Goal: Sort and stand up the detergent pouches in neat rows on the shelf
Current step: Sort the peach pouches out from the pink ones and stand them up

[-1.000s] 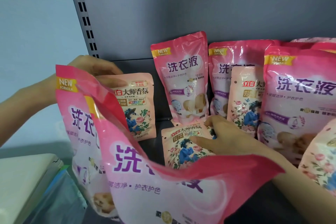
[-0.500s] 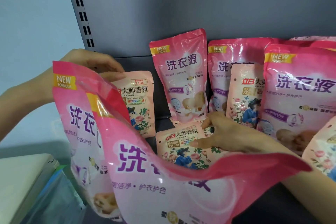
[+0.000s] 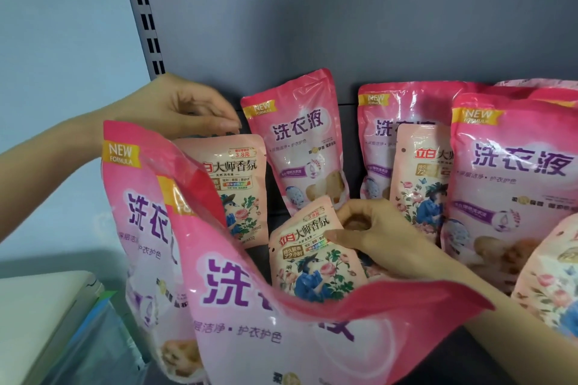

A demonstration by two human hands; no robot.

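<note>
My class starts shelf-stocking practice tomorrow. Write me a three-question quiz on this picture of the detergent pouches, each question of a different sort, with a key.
1. True or false: the right hand grips a small floral pouch.
2. Fill in: the yellow tag on the back pink pouch reads "___ FORMULA".
3. The left floral pouch, just below the left hand, shows which price? A 3.8; B 6.5; C 9.9.
Key: 1 true; 2 NEW; 3 A.

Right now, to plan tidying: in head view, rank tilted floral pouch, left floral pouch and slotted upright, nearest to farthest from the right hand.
1. Tilted floral pouch, centre, in right hand's grip.
2. Left floral pouch, standing at left.
3. Slotted upright, far upper left.
</note>
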